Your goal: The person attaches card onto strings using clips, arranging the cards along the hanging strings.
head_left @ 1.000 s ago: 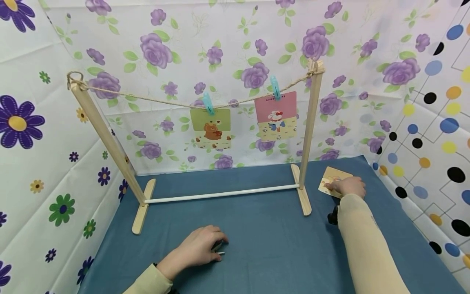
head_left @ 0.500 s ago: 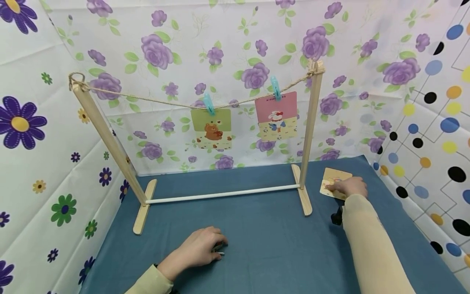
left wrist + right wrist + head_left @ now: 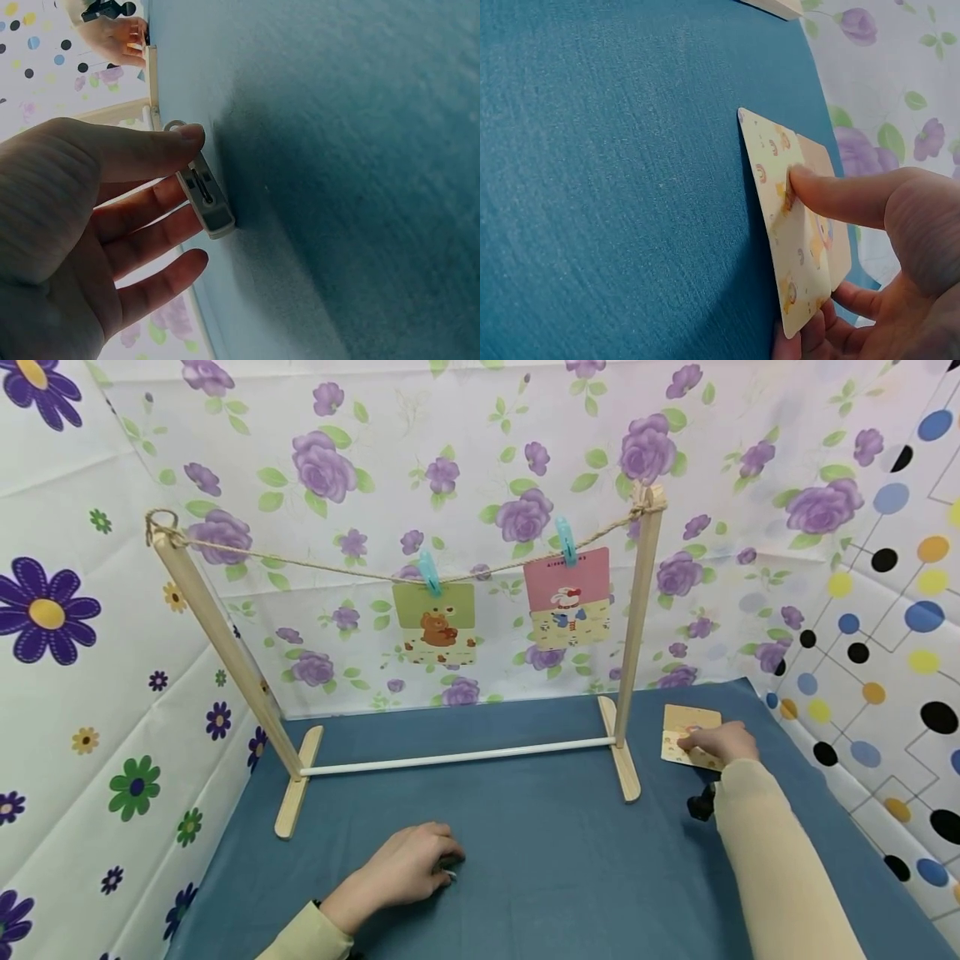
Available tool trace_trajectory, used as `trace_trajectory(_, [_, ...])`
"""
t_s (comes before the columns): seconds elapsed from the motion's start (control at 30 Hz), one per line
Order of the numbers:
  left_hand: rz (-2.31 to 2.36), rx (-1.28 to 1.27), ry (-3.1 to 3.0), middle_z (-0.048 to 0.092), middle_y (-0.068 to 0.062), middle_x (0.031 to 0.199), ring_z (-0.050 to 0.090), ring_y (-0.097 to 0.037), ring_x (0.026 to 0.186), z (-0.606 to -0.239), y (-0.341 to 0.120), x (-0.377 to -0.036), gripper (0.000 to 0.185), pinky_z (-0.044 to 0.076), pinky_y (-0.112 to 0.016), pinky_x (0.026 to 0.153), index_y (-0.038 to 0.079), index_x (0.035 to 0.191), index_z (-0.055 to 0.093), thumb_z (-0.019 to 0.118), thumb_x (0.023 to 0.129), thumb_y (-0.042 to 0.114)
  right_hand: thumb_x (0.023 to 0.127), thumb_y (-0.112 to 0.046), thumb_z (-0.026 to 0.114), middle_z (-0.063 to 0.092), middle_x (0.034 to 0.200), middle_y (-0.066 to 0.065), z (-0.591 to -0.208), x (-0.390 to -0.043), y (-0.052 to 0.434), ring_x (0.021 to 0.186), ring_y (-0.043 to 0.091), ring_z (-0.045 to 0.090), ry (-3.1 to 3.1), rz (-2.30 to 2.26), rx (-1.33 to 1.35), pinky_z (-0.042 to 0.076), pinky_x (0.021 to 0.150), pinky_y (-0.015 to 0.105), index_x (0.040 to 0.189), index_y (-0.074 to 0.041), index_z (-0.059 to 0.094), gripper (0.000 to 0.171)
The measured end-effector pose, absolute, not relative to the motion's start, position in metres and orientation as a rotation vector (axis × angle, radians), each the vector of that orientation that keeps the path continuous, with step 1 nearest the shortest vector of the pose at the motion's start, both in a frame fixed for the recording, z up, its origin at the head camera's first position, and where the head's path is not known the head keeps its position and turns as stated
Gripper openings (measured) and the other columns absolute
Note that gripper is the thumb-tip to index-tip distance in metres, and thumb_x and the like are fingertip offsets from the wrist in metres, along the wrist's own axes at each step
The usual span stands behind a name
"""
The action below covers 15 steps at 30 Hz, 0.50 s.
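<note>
My left hand [image 3: 405, 864], low over the cloth at front centre, pinches a pale grey clothespin [image 3: 208, 202] between thumb and fingers. In the left wrist view the clothespin's lower end is right at the blue cloth. Over at the right, my right hand [image 3: 723, 742] holds an orange and cream picture card [image 3: 780, 240]. The thumb presses on its printed face while the other fingers are behind it. The card is tilted, one edge close to the cloth.
A wooden frame [image 3: 633, 627] carries a twine line [image 3: 315, 565]. Light-blue clothespins [image 3: 430, 574] hold a green bear card [image 3: 442, 618] and a pink rabbit card [image 3: 566, 602] on it. A white rod [image 3: 457, 757] joins the feet. Patterned sheets [image 3: 480, 460] surround the blue cloth [image 3: 555, 860].
My right hand has shifted slightly right with the card, which has turned straighter. The left hand stays in place, and less of its clothespin shows in the head view.
</note>
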<state>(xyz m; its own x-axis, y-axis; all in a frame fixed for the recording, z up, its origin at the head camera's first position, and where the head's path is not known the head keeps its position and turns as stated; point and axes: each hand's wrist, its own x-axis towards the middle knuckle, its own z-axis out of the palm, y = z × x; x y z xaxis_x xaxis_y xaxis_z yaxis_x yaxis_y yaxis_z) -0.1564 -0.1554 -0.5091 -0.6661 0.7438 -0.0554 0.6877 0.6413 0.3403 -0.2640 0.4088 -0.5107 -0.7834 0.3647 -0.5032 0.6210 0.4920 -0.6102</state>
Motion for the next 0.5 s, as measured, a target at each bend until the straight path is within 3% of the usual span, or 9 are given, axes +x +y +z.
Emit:
trace_trajectory(0.1, [0.435,1.177,2.680,0.067,0.010,0.100,0.064,-0.003,0.088,-0.509,-0.156,-0.157,0.029,0.058,-0.028,0.076,0.019,0.117,0.082,0.089,0.090,0.013,0.091,-0.043,0.080,0.014,0.161,0.050,-0.508,-0.261,0.413,0.144,0.066,0.028,2.424,-1.172,0.787,0.039,0.112,0.072,0.161,0.021,0.002,0.123])
trace_trajectory(0.2, [0.421,1.186,2.695,0.067,0.010,0.100,0.063,-0.002,0.087,-0.509,-0.157,-0.157,0.028,0.057,-0.027,0.075,0.018,0.117,0.082,0.088,0.090,0.013,0.093,-0.043,0.077,0.025,0.157,0.049,-0.511,-0.261,0.420,0.135,0.062,0.041,2.426,-1.163,0.748,0.048,0.104,0.068,0.159,0.022,0.017,0.111])
trace_trajectory(0.3, [0.425,1.191,2.702,0.067,0.010,0.100,0.063,-0.001,0.087,-0.509,-0.158,-0.156,0.027,0.057,-0.027,0.075,0.018,0.115,0.082,0.088,0.090,0.012,0.094,-0.042,0.074,0.048,0.132,0.042,-0.514,-0.263,0.426,0.101,0.045,0.056,2.440,-1.160,0.726,0.055,0.083,0.053,0.152,0.020,0.035,0.093])
trace_trajectory(0.4, [0.447,1.185,2.706,0.068,0.009,0.102,0.064,-0.002,0.088,-0.508,-0.159,-0.156,0.027,0.057,-0.027,0.075,0.018,0.114,0.081,0.088,0.089,0.010,0.095,-0.041,0.072,0.052,0.093,0.019,-0.518,-0.265,0.431,0.070,0.025,0.049,2.437,-1.191,0.739,0.048,0.066,0.041,0.139,0.014,0.048,0.074])
trace_trajectory(0.47, [0.462,1.180,2.711,0.070,0.008,0.103,0.065,-0.003,0.089,-0.507,-0.160,-0.155,0.028,0.057,-0.027,0.075,0.019,0.114,0.081,0.088,0.089,0.009,0.097,-0.042,0.070,0.047,0.088,0.012,-0.520,-0.265,0.433,0.065,0.020,0.045,2.427,-1.214,0.748,0.046,0.064,0.038,0.138,0.011,0.047,0.071])
trace_trajectory(0.5, [0.469,1.176,2.714,0.070,0.007,0.104,0.066,-0.004,0.090,-0.507,-0.161,-0.156,0.028,0.057,-0.027,0.076,0.019,0.114,0.080,0.087,0.089,0.008,0.098,-0.044,0.069,0.049,0.090,0.014,-0.520,-0.265,0.433,0.067,0.020,0.047,2.426,-1.218,0.746,0.049,0.065,0.037,0.142,0.012,0.046,0.074])
